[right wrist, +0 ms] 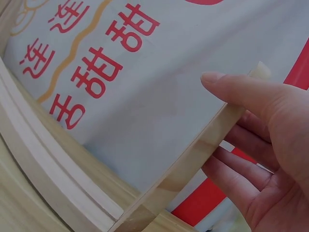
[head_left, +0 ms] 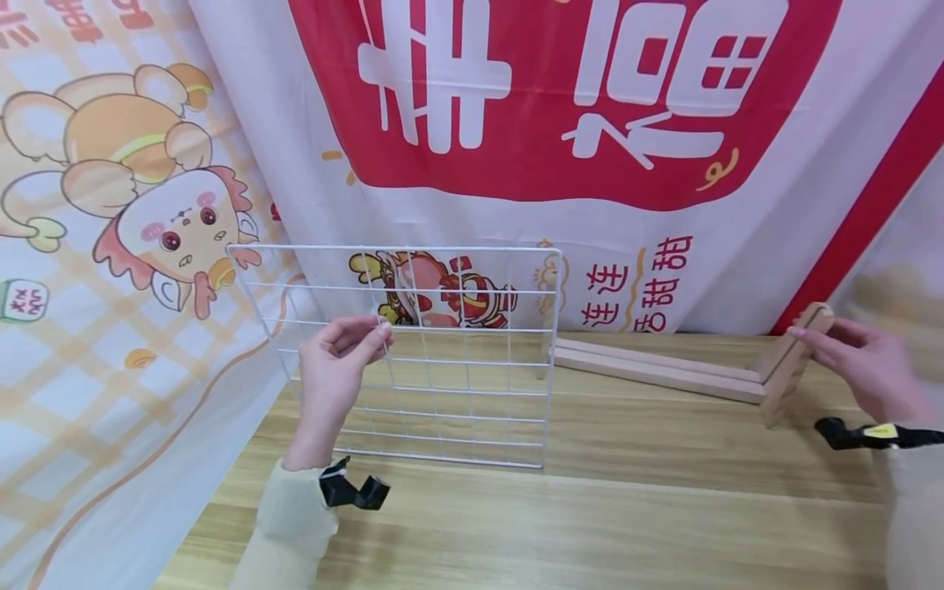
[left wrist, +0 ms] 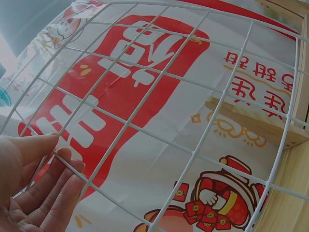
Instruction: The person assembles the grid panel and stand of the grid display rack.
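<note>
My left hand (head_left: 335, 365) pinches a wire of a white wire grid panel (head_left: 472, 329) between thumb and fingers. The panel stands upright on the wooden tabletop, and in the left wrist view its wires (left wrist: 194, 152) cross most of the picture. On the right, my right hand (head_left: 863, 360) holds the top of a short wooden upright (head_left: 791, 365), thumb on one side and fingers on the other. A long grooved wooden rail (head_left: 656, 373) runs from the foot of that upright leftward to behind the panel's right edge.
The wood-grain table (head_left: 627, 524) reaches toward me. Behind it hangs a white cloth (head_left: 457, 217) with a red printed sign, and a checked cartoon cloth (head_left: 111, 328) covers the left side. A black wrist strap (head_left: 848, 434) sits on the right arm.
</note>
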`<state>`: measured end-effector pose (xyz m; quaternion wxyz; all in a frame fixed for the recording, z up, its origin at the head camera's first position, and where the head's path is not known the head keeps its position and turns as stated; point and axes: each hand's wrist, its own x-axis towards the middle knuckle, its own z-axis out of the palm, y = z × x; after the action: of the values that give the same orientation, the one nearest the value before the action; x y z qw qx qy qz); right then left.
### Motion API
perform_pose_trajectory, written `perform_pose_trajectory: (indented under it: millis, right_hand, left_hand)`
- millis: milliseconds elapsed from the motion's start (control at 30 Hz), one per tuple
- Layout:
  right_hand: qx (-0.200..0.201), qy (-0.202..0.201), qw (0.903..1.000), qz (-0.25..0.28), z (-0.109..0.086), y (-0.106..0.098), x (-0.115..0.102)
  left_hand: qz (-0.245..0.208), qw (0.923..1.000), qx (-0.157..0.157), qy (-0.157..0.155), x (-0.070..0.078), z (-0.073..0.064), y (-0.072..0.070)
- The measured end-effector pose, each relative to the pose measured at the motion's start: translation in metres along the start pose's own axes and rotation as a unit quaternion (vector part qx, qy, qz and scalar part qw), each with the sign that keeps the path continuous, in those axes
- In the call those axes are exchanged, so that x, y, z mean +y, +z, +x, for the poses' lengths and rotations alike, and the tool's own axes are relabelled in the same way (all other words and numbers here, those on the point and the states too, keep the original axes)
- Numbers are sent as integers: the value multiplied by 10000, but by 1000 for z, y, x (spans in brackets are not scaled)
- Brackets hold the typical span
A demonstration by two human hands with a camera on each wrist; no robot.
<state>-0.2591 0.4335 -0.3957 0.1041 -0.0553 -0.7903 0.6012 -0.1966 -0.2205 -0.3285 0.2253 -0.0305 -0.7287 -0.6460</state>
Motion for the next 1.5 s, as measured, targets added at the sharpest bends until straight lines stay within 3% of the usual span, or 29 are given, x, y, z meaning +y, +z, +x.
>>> perform_pose_trajectory:
  millis: [133, 300, 900, 1167, 1500]
  right_hand:
    - [-73, 27, 9990, 439, -1, 3, -2]
    - [-37, 13, 9999, -113, -4, 9, -7]
    - [-132, -52, 9992, -379, -13, 24, -16]
    - [-498, -105, 9979, -407, -18, 32, -19]
    - [-416, -165, 9969, -640, -23, 50, -27]
  left_hand:
    - [24, 10000, -10, -21, 0, 0, 0]
    - [32, 10000, -18, -66, 0, 0, 0]
    - [65, 10000, -10, -75, 1, 0, 0]
    - [124, 9999, 10, -3, 1, -2, 1]
    - [68, 10000, 3, -70, 3, -1, 1]
